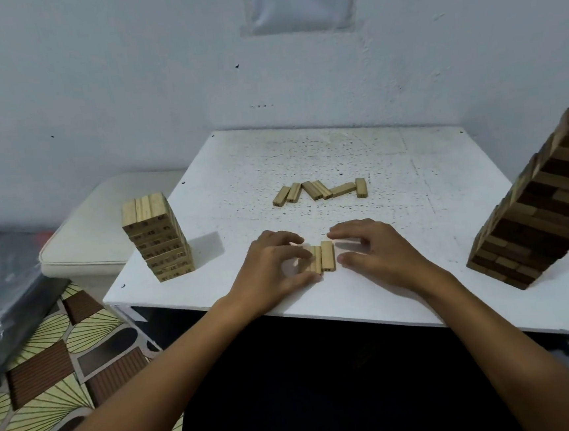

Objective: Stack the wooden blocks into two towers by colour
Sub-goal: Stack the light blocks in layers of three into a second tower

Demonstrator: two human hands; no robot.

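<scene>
Near the front edge of the white table point(408, 156), three light wooden blocks point(321, 257) lie flat, side by side, with their long axes running away from the person toward the wall. Their near ends carry dark printed marks too small to read. The rightmost block sits a thin gap apart from the other two.

The left hand point(274, 267) rests on the table just left of this group, its fingers curled; the fingertips and thumb touch the leftmost block and pinch the set from that side. The right hand point(379, 253) lies on the table just to the right, fingers loosely bent and spread, thumb tip close beside the rightmost block. Whether it touches the block cannot be told; it holds nothing.

Farther back, around the middle of the table, a ragged row of six loose light blocks point(320, 191) lies flat, most angled obliquely, the one at the right end pointing nearly straight at the person.

At the left front corner stands the light tower point(157, 238), several layers high, with numbers on its block ends; the top layer's three blocks run away from the viewer. At the right edge stands the taller dark tower point(536, 203), mixed brown shades, its top cut off by the picture's edge.

Left of the table sit a cream cushion point(86, 246), a dark plastic-wrapped bundle point(3, 284), and a leaf-patterned floor mat point(56, 376).
</scene>
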